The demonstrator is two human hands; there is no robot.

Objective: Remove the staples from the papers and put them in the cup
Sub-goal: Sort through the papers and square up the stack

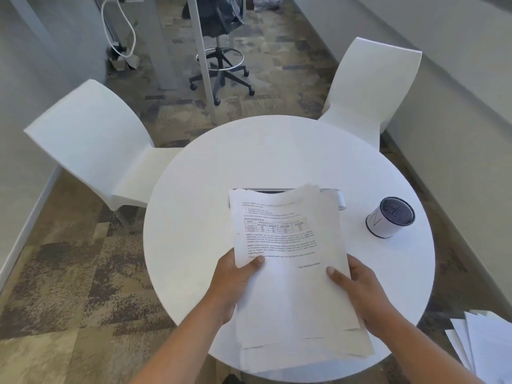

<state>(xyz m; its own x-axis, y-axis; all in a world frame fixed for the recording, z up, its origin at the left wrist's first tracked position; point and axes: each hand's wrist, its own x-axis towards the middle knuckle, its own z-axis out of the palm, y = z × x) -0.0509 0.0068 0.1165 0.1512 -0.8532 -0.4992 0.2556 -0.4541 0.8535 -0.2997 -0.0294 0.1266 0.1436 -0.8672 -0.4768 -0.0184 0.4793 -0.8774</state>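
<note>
step in hand: take up and inspect the papers (291, 286) to locate a staple.

position. the papers are a stack held above the near half of the round white table (194, 217), tilted towards the person, printed side up. the cup (390, 217) stands upright on the table to the right of the stack, apart from it, mouth open. no staple can be made out on the stack; the corners are too blurred to tell.

grip. the left hand (238, 284) grips the left edge, thumb pressed on the top sheet, fingers hidden under the stack. the right hand (357, 289) grips the right edge the same way. both hands are closed on the stack and hold nothing else.

procedure, as a judgement:
- lay the stack flat on the table so the sheets stop sagging and the corners show.
- check the far corners first; a staple most likely sits there.
- hold the sheets down with one hand close beside the staple, and work with the other.
- lift the staple legs straight before pulling, to avoid tearing the paper.
- carry each staple over the cup mouth and release it there, not above the table.

caution. the lower sheets fan out unevenly at the near edge; a loose grip may let them slip.

other items. a flat object (329, 191) lies partly hidden behind the stack; its kind cannot be told. loose sheets (484, 347) lie at the lower right, off the table.
</note>
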